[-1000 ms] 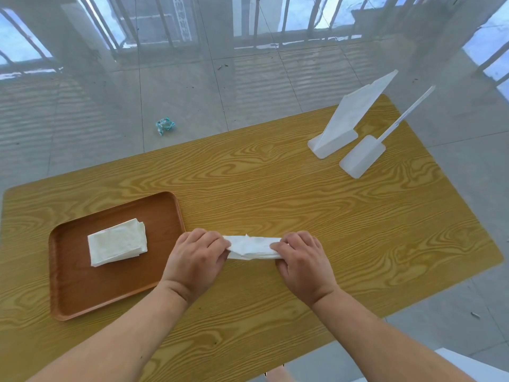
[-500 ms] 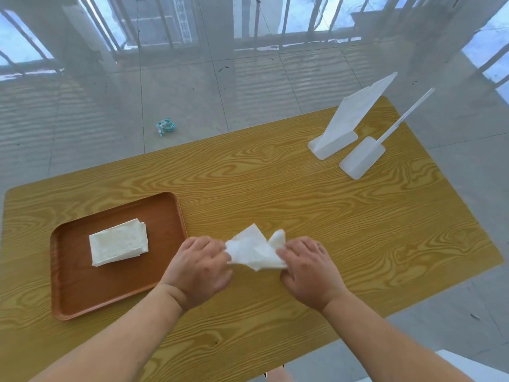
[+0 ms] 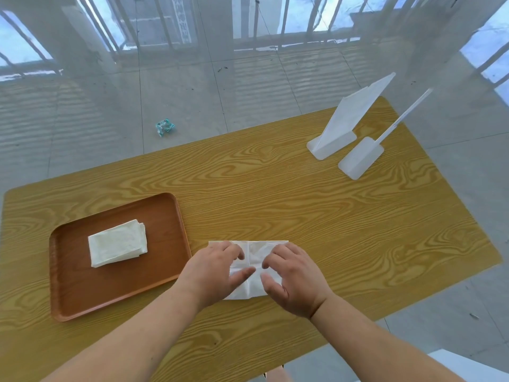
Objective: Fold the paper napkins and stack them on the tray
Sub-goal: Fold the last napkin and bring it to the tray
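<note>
Both hands are pressing palm-down with loose, spread fingers, the left hand (image 3: 213, 271) and right hand (image 3: 293, 278) flattening a paper napkin (image 3: 254, 253) now opened on the table (image 3: 330, 230), no longer bunched between them. Farther left, the folded napkin stack (image 3: 118, 243) is lying on the brown tray (image 3: 82, 293).

Left hand (image 3: 213, 271) and right hand (image 3: 294, 282): bare, no gloves, rings or watch. Both forearms bare to the frame edge; no sleeves visible.
</note>
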`<state>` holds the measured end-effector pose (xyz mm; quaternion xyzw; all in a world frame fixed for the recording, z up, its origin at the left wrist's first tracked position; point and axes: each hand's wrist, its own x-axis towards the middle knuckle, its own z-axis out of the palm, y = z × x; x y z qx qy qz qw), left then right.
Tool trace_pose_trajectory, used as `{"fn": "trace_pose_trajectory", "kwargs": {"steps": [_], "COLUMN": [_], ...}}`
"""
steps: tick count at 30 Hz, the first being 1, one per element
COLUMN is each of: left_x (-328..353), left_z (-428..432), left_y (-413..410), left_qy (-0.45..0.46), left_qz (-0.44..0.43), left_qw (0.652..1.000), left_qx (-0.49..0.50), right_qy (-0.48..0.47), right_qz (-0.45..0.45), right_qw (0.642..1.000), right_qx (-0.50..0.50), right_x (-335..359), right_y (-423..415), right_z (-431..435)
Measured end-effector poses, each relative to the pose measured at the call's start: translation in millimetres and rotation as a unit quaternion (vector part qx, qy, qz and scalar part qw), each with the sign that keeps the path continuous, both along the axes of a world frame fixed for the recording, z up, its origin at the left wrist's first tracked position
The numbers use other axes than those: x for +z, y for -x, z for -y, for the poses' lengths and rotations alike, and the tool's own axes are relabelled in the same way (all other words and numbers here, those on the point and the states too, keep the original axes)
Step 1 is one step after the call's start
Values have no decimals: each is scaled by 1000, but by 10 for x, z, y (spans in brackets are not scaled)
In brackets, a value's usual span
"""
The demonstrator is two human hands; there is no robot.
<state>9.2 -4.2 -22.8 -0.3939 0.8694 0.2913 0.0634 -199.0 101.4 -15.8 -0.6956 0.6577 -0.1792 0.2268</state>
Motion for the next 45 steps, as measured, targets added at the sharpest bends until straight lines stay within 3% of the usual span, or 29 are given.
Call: {"fn": "trace_pose_trajectory", "kwargs": {"steps": [2, 5, 9, 13, 20, 23, 26, 29, 31, 36, 41, 45], "left_x": [-32, -96, -133, -96, 189, 470, 633, 652, 581, 207, -97, -141], "left_z": [-8, -8, 13, 27, 221, 388, 483, 495, 443, 145, -88, -94], "left_y": [-41, -108, -103, -72, 66, 177, 200, 150, 90, -114, -254, -265], "left_qy": [-24, 15, 49, 56, -4, 88, 219, 329, 345, 274, 149, 67], "left_qz": [30, 84, 129, 132, 13, -44, -146, -217, -223, -144, 19, 46], "left_qw": [999, 994, 988, 986, 1000, 995, 963, 918, 912, 948, 980, 989], "left_qx": [-26, -61, -66, -81, 1, 12, 59, 44, 6, -67, -135, -124], "right_qy": [-66, -159, -145, -116, 31, 138, 223, 256, 253, 149, -21, -77], "right_qz": [-44, -123, -177, -173, -78, -64, -52, -40, -38, -52, -86, -94], "right_qw": [997, 979, 972, 976, 996, 988, 973, 965, 965, 987, 995, 991], "right_qx": [16, 44, 63, 58, 31, 3, -32, -47, -50, -24, 46, 58], "right_x": [-51, -199, -264, -200, 165, 362, 494, 519, 475, 208, -57, -145], "right_y": [-73, -134, -184, -184, -70, 17, 106, 154, 170, 151, 116, 88], "right_z": [6, -13, 29, 104, 370, 519, 618, 611, 540, 208, -61, -156]}}
